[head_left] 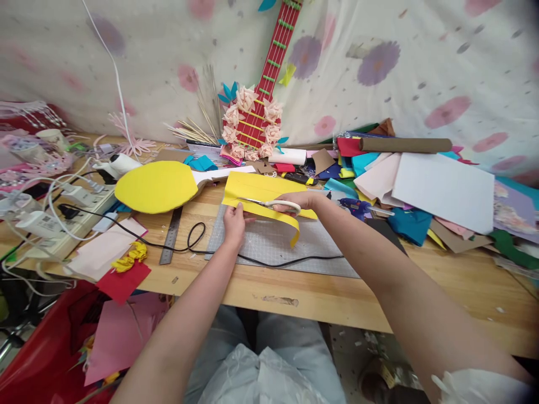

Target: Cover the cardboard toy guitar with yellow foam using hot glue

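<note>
My right hand (295, 201) is closed on the white handles of a pair of scissors (269, 203), whose blades point left across a sheet of yellow paper (265, 182). Along the sheet's near side a narrow strip is partly cut off and curls down at its right end. With my left hand (234, 224) I pinch the left end of the paper, close to the scissor tips. Beneath the paper lies a grey cutting mat (261, 247), crossed by a black cable (286, 262).
A yellow guitar-shaped cutout (155, 187) and a steel ruler (170, 238) lie left. A red paper guitar (255, 120) with pink flowers leans behind. A blue glue gun (356, 207) and piled paper (444, 185) sit right; a power strip (80, 210) stands far left.
</note>
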`<state>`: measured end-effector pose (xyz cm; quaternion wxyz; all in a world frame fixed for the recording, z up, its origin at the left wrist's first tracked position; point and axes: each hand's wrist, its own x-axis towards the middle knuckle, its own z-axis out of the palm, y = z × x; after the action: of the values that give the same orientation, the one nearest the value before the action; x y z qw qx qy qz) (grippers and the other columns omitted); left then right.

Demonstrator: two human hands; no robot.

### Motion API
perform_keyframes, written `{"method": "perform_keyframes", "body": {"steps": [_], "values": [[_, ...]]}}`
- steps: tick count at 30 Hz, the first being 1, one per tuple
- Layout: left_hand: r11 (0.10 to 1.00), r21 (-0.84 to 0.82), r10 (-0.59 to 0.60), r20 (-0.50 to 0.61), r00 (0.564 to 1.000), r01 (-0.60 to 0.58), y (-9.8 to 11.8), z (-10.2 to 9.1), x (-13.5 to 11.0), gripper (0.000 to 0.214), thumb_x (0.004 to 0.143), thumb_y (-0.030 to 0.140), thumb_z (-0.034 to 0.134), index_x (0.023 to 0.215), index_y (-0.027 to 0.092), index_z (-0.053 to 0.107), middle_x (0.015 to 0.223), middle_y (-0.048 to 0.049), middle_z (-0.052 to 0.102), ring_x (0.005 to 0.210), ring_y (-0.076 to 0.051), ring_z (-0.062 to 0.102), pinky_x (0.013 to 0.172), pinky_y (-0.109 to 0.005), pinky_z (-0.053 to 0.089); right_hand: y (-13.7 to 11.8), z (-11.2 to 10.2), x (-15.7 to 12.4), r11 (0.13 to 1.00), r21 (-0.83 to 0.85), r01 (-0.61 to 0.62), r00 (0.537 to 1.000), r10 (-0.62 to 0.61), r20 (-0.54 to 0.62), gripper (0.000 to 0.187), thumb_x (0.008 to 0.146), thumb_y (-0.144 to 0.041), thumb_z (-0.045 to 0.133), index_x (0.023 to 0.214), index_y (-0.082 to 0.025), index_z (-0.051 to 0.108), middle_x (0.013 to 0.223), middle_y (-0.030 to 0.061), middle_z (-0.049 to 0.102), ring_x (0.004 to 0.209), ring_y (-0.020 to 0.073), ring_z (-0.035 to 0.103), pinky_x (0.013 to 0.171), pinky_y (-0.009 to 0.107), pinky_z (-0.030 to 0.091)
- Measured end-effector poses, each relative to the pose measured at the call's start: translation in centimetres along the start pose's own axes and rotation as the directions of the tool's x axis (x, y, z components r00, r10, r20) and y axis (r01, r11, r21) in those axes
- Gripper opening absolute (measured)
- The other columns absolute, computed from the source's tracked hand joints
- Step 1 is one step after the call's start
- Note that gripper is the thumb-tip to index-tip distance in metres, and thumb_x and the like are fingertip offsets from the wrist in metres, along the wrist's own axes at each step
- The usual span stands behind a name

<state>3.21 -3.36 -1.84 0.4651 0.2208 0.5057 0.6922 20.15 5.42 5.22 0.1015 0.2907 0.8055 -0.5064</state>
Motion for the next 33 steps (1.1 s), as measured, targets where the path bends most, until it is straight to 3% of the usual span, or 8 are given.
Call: {"method": "perform_keyframes", "body": {"steps": [6,16,23,33], "values": [[0.998,0.037,0.046,-0.015,0.999,-0.045,1.3,-1.1,0.1,0.004,0.083,0.02,0.049,0.081,0.018,0.052,0.071,0.0007,0.062,0.062,-0.011,0.061,0.058,-0.026,0.055,-0.8,0.8,1.2,0.99,0.12,0.072,0.995,-0.08,0.063,0.059,0.063,-0.074,0.058,0.063,-0.018,0.038,0.052,-0.0076,0.034,0.045,0.0039,0.029,0.042,0.02,0.025],[0.998,0.013,0.057,0.027,0.998,-0.057,0.9,-2.9,0.3,0.013,0.077,0.029,0.058,0.083,0.018,0.054,0.073,0.0005,0.063,0.059,-0.011,0.06,0.054,-0.025,0.054,-0.5,1.0,1.9,0.993,0.121,0.011,0.997,-0.02,0.076,0.056,0.063,-0.069,0.061,0.068,-0.017,0.042,0.055,-0.0078,0.036,0.047,0.0042,0.031,0.044,0.02,0.027],[0.998,0.015,0.064,0.073,0.995,-0.065,0.8,-3.0,0.0,0.019,0.073,0.033,0.062,0.081,0.017,0.054,0.068,0.0013,0.062,0.055,-0.011,0.059,0.048,-0.022,0.05,-2.8,-0.1,1.4,0.998,0.015,-0.061,0.988,0.059,0.143,0.061,0.061,-0.075,0.058,0.072,-0.016,0.049,0.059,-0.0034,0.045,0.052,0.0078,0.041,0.049,0.023,0.036],[0.995,0.061,0.068,0.128,0.989,-0.076,0.5,-3.1,0.0,0.021,0.071,0.035,0.064,0.08,0.017,0.055,0.067,0.0015,0.061,0.057,-0.012,0.06,0.053,-0.025,0.052,-5.4,-0.3,2.5,0.986,-0.133,-0.097,0.988,0.112,0.108,0.068,0.054,-0.081,0.056,0.072,-0.016,0.048,0.06,-0.0024,0.048,0.053,0.0082,0.044,0.051,0.024,0.038]]}}
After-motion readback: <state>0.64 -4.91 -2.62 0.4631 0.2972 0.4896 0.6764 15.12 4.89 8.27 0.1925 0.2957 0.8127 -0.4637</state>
